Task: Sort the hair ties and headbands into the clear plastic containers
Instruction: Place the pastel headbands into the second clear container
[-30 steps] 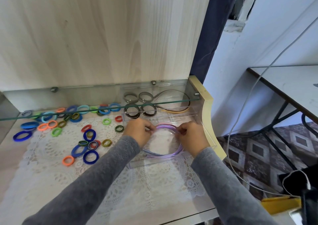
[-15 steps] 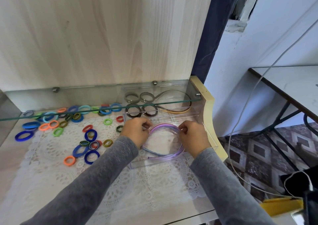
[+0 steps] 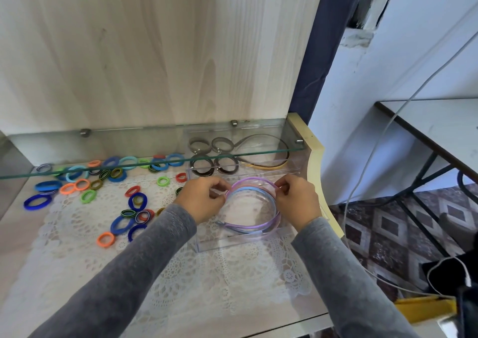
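A stack of thin headbands (image 3: 254,182), purple, pink and blue, lies curved in the near clear plastic container (image 3: 232,244). My left hand (image 3: 203,199) pinches the stack's left side and my right hand (image 3: 297,200) pinches its right side. Behind it a second clear container (image 3: 291,168) holds brown hair ties (image 3: 203,167) and a dark headband (image 3: 274,165). Several loose hair ties (image 3: 121,225) in blue, orange, green and red are scattered on the lace cloth to the left.
A glass shelf (image 3: 77,173) runs across above the back of the surface, with a wooden back panel behind. The white lace cloth (image 3: 207,281) covers the wooden surface. A cream side edge (image 3: 316,156) bounds the right. White cables hang off to the right.
The headband stack has lifted slightly and its blue band now shows inside the purple arc. Both hands stay pinching its sides, almost unmoved.
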The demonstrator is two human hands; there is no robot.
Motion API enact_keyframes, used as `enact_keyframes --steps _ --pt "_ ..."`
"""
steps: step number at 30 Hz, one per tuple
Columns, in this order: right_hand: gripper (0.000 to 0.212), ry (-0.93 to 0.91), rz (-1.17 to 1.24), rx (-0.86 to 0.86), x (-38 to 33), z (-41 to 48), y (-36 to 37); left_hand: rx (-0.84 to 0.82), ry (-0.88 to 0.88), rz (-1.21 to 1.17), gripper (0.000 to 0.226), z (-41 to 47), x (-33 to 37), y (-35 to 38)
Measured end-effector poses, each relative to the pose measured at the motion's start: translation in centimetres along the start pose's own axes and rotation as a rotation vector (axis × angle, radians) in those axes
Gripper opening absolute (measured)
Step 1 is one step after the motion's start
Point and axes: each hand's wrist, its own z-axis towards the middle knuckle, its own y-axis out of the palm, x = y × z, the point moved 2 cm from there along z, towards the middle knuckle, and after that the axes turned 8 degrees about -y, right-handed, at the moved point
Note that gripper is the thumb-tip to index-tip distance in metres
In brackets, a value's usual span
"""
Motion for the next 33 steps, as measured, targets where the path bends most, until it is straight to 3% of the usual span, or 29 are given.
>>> enact_keyframes --steps 11,26,33 --pt "0.013 0.01 0.008 0.051 -0.3 -0.3 -0.1 -0.005 -0.051 -0.11 0.028 0.5 0.1 0.4" --pt "0.018 -0.032 -0.131 -0.05 -0.4 -1.3 1.4 -0.009 -0.016 0.171 0.035 0.4 0.5 0.9" --pt "0.018 -0.048 -0.18 -0.044 -0.7 -1.2 1.5 0.008 0.008 0.144 0.03 0.4 0.3 0.9"
